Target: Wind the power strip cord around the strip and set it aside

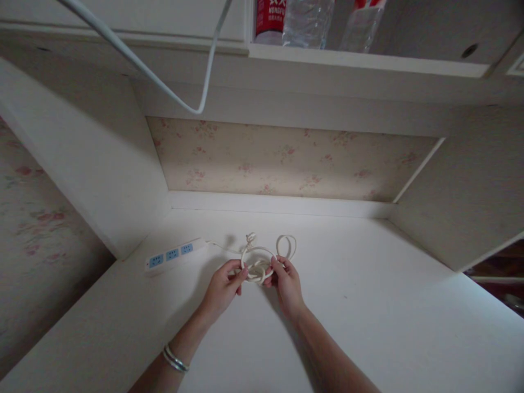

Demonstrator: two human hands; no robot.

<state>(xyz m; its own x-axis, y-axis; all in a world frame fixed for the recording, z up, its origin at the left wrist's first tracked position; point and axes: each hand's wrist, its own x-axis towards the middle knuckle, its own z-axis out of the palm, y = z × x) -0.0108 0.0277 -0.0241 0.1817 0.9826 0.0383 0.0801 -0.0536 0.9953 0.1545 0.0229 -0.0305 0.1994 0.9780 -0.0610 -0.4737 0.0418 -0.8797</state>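
A white power cord (258, 249) is gathered in loose loops between my two hands, just above the desk. My left hand (224, 285) pinches the left side of the loops between thumb and fingers. On the right side, my right hand (288, 284) grips the same cord, its thumb on top. One loop stands out beyond my right fingers, and a small bunched part of the cord rises at the back. To the left lies a white power strip (176, 257) with blue socket faces, and the cord runs from its right end.
The white desk (368, 305) has side panels and a low back ledge (282, 204). Overhead, a shelf (368, 61) holds several bottles (308, 22). A thick white cable (164, 87) hangs down at the upper left, in front of the cabinet.
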